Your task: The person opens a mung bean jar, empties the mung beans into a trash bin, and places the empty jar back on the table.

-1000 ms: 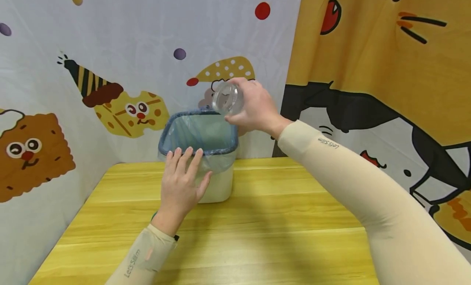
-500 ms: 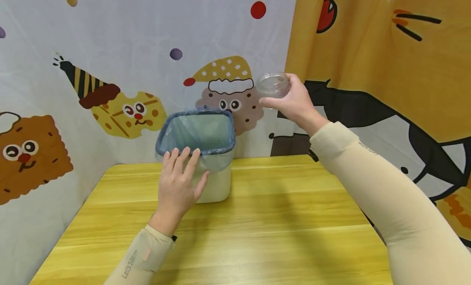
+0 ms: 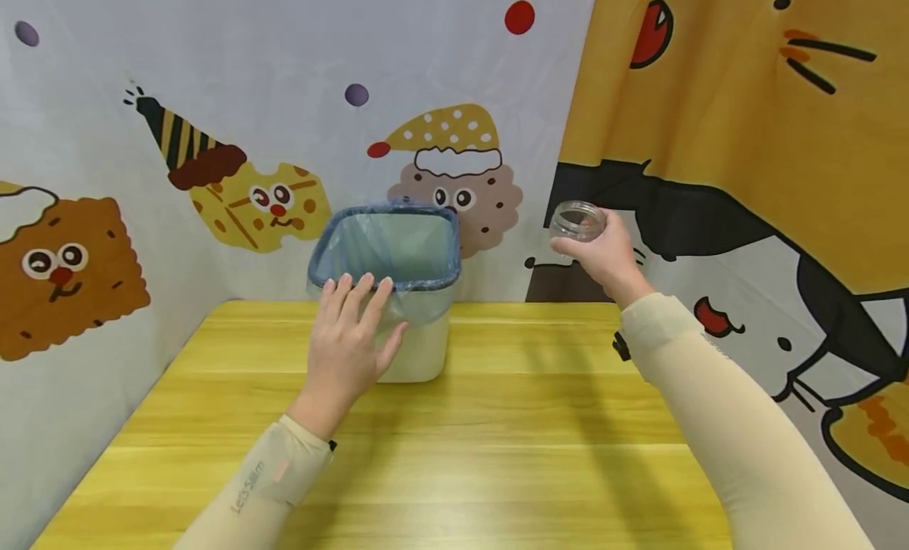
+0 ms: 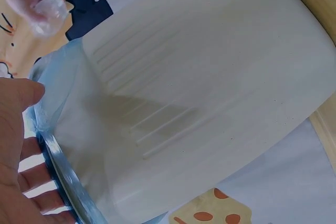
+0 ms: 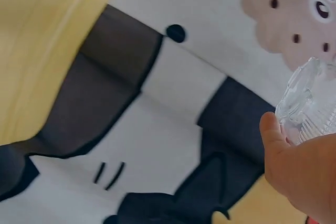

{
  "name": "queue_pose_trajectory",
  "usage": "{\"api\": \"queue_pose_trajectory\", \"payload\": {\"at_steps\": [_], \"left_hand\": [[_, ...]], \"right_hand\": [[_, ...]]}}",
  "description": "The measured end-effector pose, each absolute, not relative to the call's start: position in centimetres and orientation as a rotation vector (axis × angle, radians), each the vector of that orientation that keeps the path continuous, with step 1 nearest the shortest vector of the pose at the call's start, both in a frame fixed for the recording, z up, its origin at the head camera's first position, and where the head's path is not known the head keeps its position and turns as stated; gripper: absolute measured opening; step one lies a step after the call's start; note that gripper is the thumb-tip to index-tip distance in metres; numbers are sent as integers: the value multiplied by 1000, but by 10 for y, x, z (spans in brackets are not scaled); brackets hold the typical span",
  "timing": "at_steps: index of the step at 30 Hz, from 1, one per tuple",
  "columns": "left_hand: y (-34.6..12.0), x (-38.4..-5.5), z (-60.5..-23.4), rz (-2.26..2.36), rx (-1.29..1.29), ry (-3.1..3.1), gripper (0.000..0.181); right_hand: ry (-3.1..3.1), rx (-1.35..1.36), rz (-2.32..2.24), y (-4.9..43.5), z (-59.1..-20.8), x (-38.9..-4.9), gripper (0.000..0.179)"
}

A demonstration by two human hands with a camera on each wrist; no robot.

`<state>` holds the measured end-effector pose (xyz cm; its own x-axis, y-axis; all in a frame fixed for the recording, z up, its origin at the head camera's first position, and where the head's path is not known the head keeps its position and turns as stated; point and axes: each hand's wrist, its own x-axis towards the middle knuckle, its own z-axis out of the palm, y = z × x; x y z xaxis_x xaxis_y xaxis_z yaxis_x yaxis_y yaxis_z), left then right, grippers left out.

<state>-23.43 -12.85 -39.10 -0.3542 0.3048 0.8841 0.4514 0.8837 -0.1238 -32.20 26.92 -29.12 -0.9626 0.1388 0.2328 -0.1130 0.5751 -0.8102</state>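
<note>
In the head view, my left hand [image 3: 348,337] rests with fairly straight, spread fingers against the near rim of a white bin [image 3: 419,349]. A thin bluish plastic liner bag [image 3: 426,305] is folded over the bin's blue rim. The left wrist view shows the fingertips at the rim [image 4: 65,174] and the thumb lying apart from it. Right of the bin, my right hand [image 3: 611,254] grips a clear, ribbed jar [image 3: 578,222] around its side, up off the table. Its mouth faces up and has no lid on. In the right wrist view the jar [image 5: 315,103] is partly cut off.
The bin stands on a yellow wood-grain table [image 3: 497,447], close to its back edge. Behind hangs a white curtain [image 3: 284,61] printed with cartoon food; a yellow cloth [image 3: 710,100] with cartoon animals hangs at the right.
My right hand has carried the jar from over the bin's right rim to the right and lower, turning it from tilted to upright. My left hand has stayed at the rim.
</note>
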Motion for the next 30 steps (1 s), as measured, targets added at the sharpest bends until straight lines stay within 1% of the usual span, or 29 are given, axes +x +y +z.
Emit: {"api": "queue_pose_trajectory", "payload": {"at_steps": [3, 13, 21, 28, 30], "left_hand": [[-128, -236, -391, -171, -562, -1963, 71], [-129, -234, -390, -167, -559, -1999, 68], [-128, -234, -389, -178, -562, -1973, 68], [-128, -232, -389, -174, -561, -1986, 67], [-129, -232, -389, -175, -563, -1992, 66]], "right_hand": [[-2580, -63, 1268, 274, -309, -324, 107], [-2634, -79, 1185, 277, -349, -331, 100], [-2644, -164, 1247, 273, -367, -331, 103], [-2640, -225, 1329, 272, -394, -333, 102], [-2642, -241, 1348, 272, -401, -335, 104]]}}
